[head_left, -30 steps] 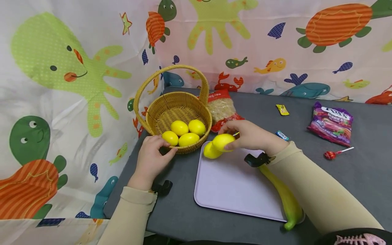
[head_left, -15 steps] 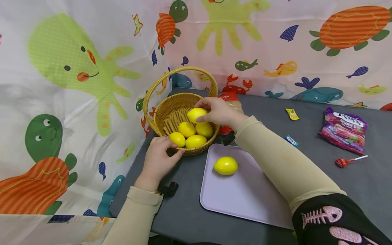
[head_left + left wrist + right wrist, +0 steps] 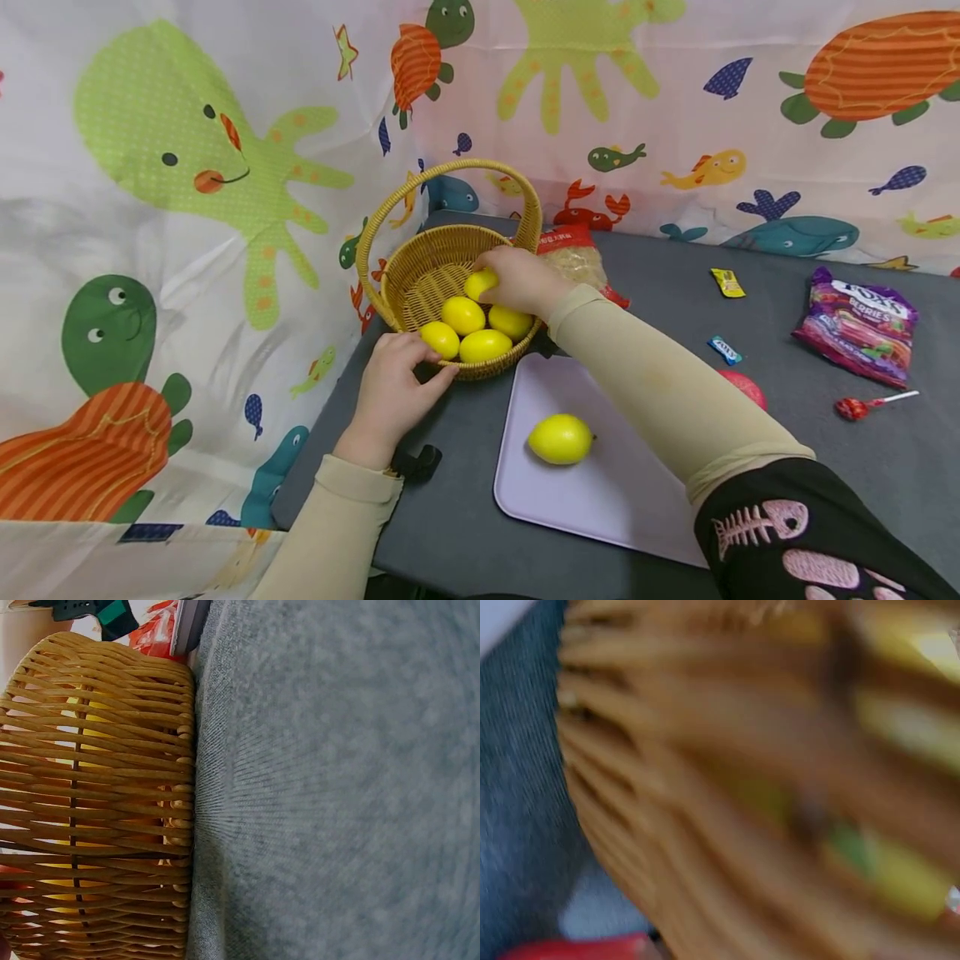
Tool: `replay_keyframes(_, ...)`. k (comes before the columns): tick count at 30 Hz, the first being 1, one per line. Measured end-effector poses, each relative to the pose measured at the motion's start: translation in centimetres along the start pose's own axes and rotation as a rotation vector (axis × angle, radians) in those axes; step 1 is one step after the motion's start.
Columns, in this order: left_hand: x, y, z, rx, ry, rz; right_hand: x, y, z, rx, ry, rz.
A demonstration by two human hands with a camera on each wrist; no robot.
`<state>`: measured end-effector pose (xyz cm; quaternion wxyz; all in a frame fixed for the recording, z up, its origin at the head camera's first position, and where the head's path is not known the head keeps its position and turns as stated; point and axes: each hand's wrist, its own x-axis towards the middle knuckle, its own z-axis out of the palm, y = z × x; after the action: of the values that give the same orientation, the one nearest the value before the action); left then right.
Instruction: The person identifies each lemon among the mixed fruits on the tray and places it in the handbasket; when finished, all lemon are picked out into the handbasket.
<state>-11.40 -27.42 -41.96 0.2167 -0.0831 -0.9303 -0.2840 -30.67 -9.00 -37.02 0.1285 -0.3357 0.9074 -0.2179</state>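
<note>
In the head view a wicker basket [image 3: 420,287] with a tall handle stands on the dark grey table, several yellow lemons [image 3: 462,315] inside. My right hand [image 3: 517,279] reaches over its right rim and holds a lemon [image 3: 481,285] low above the others; the hand partly covers that fruit. My left hand [image 3: 397,379] grips the near-left rim between thumb and fingers. One lemon [image 3: 560,439] lies on the pale lilac tray [image 3: 517,492]. Close up, the left wrist view shows the basket's woven wall [image 3: 97,787]; in the right wrist view the weave [image 3: 667,787] is blurred.
Behind the basket lies a red and clear packet [image 3: 577,254]. To the right are a yellow sweet [image 3: 727,282], a blue sweet [image 3: 724,350], a purple Fox's Berries bag [image 3: 858,325] and a red lollipop [image 3: 855,407]. A pinkish-red round thing [image 3: 744,387] shows behind my right sleeve.
My right hand has lifted a lemon off the tray, carried it left into the basket and lowered it. The left hand keeps its grip on the rim. The head view has shifted slightly.
</note>
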Motion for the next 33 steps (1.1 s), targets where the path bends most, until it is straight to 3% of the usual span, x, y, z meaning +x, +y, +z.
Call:
replay_keyframes(6,0.0,0.1,0.0,0.003,-0.006,-0.001,-0.2,-0.1,0.7,-0.103,-0.017,-0.009)
replay_keyframes(10,-0.1,0.1,0.0,0.002,-0.007,0.001,-0.4,0.1,0.8,-0.107,-0.008,-0.033)
replay_keyframes(18,-0.1,0.0,-0.2,0.004,-0.005,0.001,-2.4,0.1,-0.4,0.212,0.101,0.004)
replay_keyframes(22,-0.3,0.1,-0.1,-0.002,-0.005,-0.005,-5.5,-0.1,-1.3,0.355,0.109,-0.008)
replay_keyframes(27,-0.3,0.2,-0.1,-0.002,0.002,0.010,-10.5,-0.1,-2.0,0.466,0.099,-0.100)
replay_keyframes(33,0.0,0.6,-0.3,-0.012,0.006,0.020,-15.8,1.6,-0.8,0.412,-0.091,-0.162)
